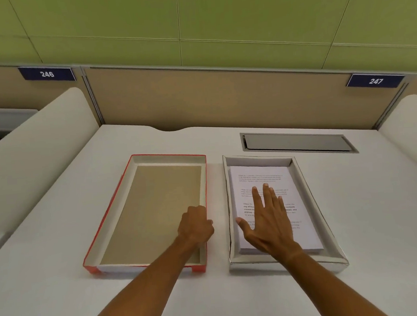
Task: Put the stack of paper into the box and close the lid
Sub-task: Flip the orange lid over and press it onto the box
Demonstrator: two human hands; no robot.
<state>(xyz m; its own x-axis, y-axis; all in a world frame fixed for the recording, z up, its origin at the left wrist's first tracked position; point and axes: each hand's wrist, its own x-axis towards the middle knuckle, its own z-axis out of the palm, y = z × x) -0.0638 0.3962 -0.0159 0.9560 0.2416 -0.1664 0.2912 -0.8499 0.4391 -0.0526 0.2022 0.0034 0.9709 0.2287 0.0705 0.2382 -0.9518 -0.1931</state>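
A white box (331, 235) lies on the desk at the right, and the stack of printed paper (260, 176) rests inside it. My right hand (268, 222) lies flat on the top sheet with fingers spread. To the left lies the red lid (122, 205), upside down, its brown inside facing up. My left hand (196, 226) is curled over the lid's right wall, fingers wrapped on that edge.
The white desk (63, 279) has a grey cable hatch (297, 143) behind the box. White side dividers (29, 150) rise at left and right. A tan partition (198, 94) with number plates 246 and 247 closes the back.
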